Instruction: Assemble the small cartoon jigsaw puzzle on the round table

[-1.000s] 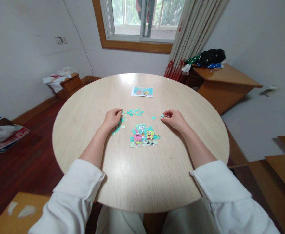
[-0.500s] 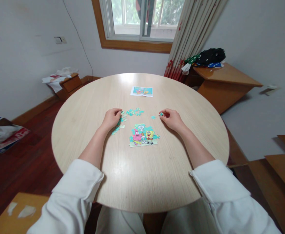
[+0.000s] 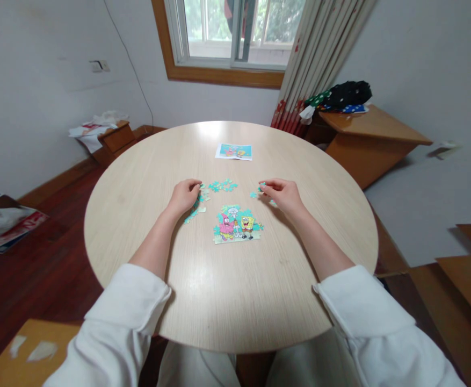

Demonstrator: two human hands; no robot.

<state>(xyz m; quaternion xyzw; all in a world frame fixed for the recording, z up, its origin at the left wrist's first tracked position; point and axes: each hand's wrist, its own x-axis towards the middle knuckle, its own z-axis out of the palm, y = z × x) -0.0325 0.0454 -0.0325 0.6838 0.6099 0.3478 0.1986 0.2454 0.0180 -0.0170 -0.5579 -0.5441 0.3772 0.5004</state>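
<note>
A partly assembled cartoon jigsaw (image 3: 237, 224) lies on the round pale wooden table (image 3: 227, 301) in front of me. Several loose teal pieces (image 3: 223, 186) are scattered just beyond it. My left hand (image 3: 185, 195) rests curled on a strip of joined teal pieces (image 3: 194, 209) left of the jigsaw. My right hand (image 3: 281, 193) is to the jigsaw's upper right, its fingers pinched on a small teal piece (image 3: 262, 187), close to another loose piece (image 3: 253, 194).
A printed reference picture (image 3: 234, 151) lies further back on the table. A wooden desk (image 3: 372, 134) with dark cloth stands at the right by the curtain (image 3: 319, 59). A low cabinet (image 3: 114, 137) and bags sit on the dark floor to the left.
My right hand has moved left with the small teal piece, nearer to the loose piece and the jigsaw. My left hand has stayed where it was.
</note>
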